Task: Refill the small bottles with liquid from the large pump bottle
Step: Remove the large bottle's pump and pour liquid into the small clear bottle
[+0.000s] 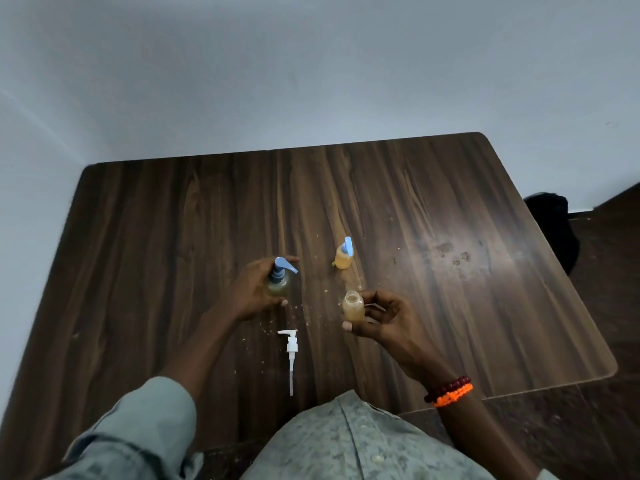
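Observation:
My left hand (251, 294) wraps around a pump bottle (280, 280) with a blue pump head and greenish liquid, standing upright on the table. My right hand (379, 323) holds a small open bottle (353, 306) of amber liquid, uncapped and upright, between thumb and fingers. Behind them, a second small bottle (344, 255) with a blue pump and orange liquid stands by itself. A loose white pump head with its long tube (291, 355) lies flat on the table between my arms.
The dark wood table (450, 237) meets a pale wall at the back and left. Small crumbs and drips dot the surface around the bottles. A black object (554, 230) sits on the floor beyond the right edge.

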The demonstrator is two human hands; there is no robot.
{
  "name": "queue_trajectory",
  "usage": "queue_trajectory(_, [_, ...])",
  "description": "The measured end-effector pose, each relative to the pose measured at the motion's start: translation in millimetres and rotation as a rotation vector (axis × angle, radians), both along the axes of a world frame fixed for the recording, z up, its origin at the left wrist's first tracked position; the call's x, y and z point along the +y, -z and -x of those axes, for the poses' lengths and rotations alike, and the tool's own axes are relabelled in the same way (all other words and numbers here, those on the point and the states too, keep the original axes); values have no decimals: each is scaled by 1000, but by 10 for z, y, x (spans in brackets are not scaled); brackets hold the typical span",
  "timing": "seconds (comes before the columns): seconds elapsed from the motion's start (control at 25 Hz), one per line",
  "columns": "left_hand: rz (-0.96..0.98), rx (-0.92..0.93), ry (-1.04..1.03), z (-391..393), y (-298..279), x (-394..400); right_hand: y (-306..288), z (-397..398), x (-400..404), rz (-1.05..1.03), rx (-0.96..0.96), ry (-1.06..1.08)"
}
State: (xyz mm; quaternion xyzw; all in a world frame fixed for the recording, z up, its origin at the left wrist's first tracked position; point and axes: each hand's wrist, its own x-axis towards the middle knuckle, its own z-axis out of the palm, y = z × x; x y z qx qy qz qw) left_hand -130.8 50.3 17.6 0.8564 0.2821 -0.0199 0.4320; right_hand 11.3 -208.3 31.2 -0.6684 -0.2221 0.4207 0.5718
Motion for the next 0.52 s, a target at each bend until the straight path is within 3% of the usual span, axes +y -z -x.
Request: queue_trajectory(0.52, [113, -22, 57, -323, 176, 347, 27, 95, 30, 41, -8, 20])
